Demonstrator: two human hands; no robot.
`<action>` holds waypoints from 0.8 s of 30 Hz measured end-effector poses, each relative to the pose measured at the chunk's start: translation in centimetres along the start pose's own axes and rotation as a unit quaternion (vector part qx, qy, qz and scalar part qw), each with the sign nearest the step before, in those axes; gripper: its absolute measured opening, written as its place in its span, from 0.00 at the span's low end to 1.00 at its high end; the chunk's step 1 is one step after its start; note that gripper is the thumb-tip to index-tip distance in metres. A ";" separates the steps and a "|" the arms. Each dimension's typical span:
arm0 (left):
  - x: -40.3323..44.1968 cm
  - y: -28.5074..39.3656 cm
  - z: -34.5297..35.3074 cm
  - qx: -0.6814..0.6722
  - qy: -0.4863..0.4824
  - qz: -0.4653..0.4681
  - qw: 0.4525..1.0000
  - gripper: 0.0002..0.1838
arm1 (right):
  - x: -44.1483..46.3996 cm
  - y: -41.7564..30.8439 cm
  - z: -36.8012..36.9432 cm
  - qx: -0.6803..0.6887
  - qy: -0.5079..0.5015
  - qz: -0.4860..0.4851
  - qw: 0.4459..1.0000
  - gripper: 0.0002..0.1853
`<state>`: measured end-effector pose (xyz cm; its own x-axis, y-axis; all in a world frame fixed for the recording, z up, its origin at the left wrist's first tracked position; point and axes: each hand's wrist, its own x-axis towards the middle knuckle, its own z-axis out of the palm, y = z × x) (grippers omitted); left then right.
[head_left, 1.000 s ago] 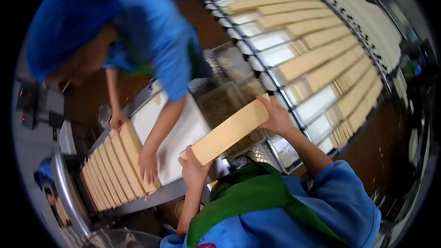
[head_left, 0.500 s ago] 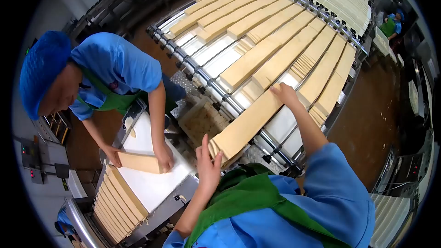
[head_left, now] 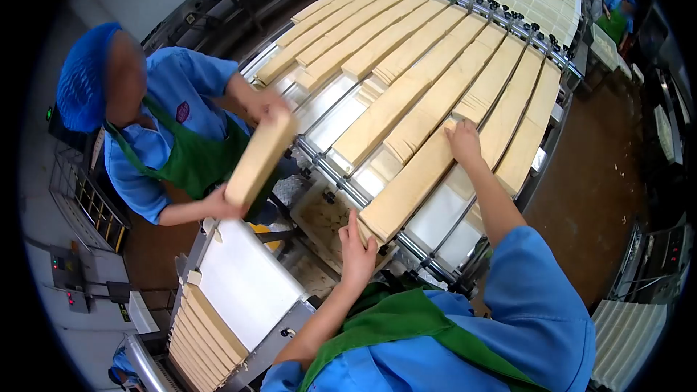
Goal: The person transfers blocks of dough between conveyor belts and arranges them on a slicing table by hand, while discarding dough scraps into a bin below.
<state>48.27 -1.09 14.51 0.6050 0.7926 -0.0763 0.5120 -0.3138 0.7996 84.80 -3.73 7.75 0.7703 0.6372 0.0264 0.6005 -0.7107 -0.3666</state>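
A long pale-yellow slab of stacked, dough-like layers [head_left: 410,181] lies between my hands along one lane of the slatted conveyor [head_left: 348,181], its near end over the front rail. My left hand [head_left: 357,254] holds that near end, thumb and fingers against its end face. At the far end, my right hand [head_left: 465,141] grips the slab with the fingers bent over its top and edge. A shorter layered piece [head_left: 475,101] sits just beyond my right hand. Neighbouring slabs [head_left: 370,127] lie in parallel lanes on the left.
A co-worker [head_left: 174,116] at left holds another slab [head_left: 260,156] in both hands, blurred. Below is a white-topped feed table [head_left: 247,283] with a row of slabs [head_left: 207,334]. A bin of scraps [head_left: 327,229] stands under the conveyor's front rail [head_left: 341,183].
My hands and the slab have moved forward, away from me, further onto the conveyor. The co-worker has lifted a slab off the feed table and turned toward the conveyor with it.
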 end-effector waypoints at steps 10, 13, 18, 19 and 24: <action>4.4 0.3 5.0 -0.007 -0.043 0.042 0.998 0.41 | 3.7 3.7 -1.6 -0.148 0.022 0.049 0.987 0.45; 5.4 1.3 3.4 0.011 -0.083 -0.018 0.996 0.41 | 2.7 2.8 -1.2 -0.145 0.020 0.051 0.988 0.46; 5.6 -4.9 2.8 -0.128 -0.131 -0.027 0.983 0.39 | -6.1 -3.7 3.3 -0.173 0.063 -0.113 0.976 0.45; 5.2 -4.8 1.8 -0.178 -0.129 -0.056 0.974 0.37 | -7.9 -5.8 3.5 -0.151 0.053 -0.136 0.978 0.45; 3.3 -6.7 -2.9 -0.384 -0.046 -0.109 0.916 0.37 | -14.7 -15.7 2.0 0.094 -0.009 -0.316 0.944 0.41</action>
<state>45.09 5.14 10.67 0.6073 0.7336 -0.3050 0.0683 0.3342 0.9400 63.65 -1.36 11.27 0.2670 0.9222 0.2798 0.8887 -0.1234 -0.4415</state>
